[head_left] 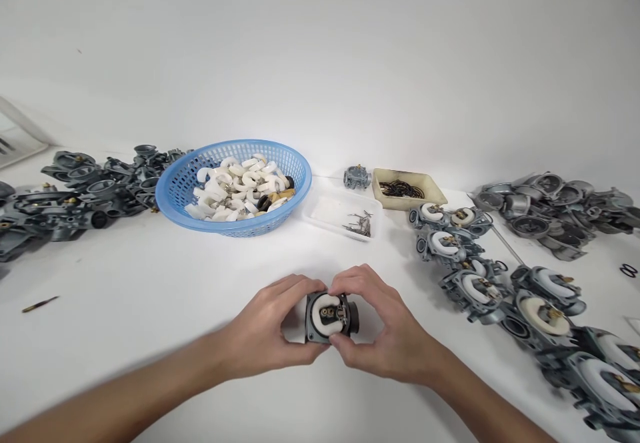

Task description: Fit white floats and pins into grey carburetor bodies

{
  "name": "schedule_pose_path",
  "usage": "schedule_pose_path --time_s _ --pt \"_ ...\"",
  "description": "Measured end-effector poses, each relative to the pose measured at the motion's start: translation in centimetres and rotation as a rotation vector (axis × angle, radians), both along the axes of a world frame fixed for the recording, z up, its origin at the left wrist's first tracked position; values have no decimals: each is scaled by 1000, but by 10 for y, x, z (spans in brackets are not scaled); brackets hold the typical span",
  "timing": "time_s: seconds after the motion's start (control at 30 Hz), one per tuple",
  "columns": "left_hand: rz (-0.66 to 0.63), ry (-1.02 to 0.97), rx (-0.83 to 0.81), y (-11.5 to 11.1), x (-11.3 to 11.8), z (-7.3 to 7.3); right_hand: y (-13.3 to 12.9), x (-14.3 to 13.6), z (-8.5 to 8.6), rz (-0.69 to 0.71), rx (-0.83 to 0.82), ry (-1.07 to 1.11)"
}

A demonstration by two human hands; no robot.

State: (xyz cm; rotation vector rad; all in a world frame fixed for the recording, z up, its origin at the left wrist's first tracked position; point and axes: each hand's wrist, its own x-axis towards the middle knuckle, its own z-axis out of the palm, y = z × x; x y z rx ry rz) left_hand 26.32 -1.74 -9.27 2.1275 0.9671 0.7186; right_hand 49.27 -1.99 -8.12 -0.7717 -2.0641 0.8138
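Note:
A grey metal carburetor body (311,323) is between my two hands above the white table, its open float side facing up. A white C-shaped float (319,319) sits in it, around brass jets in the middle. My left hand (273,326) grips the body's left side, thumb below and fingers above. From the right, my right hand (385,329) pinches the top and bottom edges near the float, its fingertips and thumb curled in. The body's dark round mouth points right, toward my right palm. The underside of the body is hidden.
A blue basket (170,213) of white floats stands behind. Near it are a clear tray (325,209) with thin pins and a cream box (435,193) of black rings. Carburetor bodies (103,189) pile at left; float-fitted ones (480,289) line the right, beside metal bowls (545,206). A screwdriver (40,304) lies left.

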Motion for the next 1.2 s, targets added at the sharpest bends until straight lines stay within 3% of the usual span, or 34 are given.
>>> schedule_pose_path --time_s 0.57,1.2 --pt "-10 23 20 1 -3 -1 2 1 4 -19 47 -3" --pt "-32 -13 11 1 -3 -1 0 3 2 8 -13 -31"
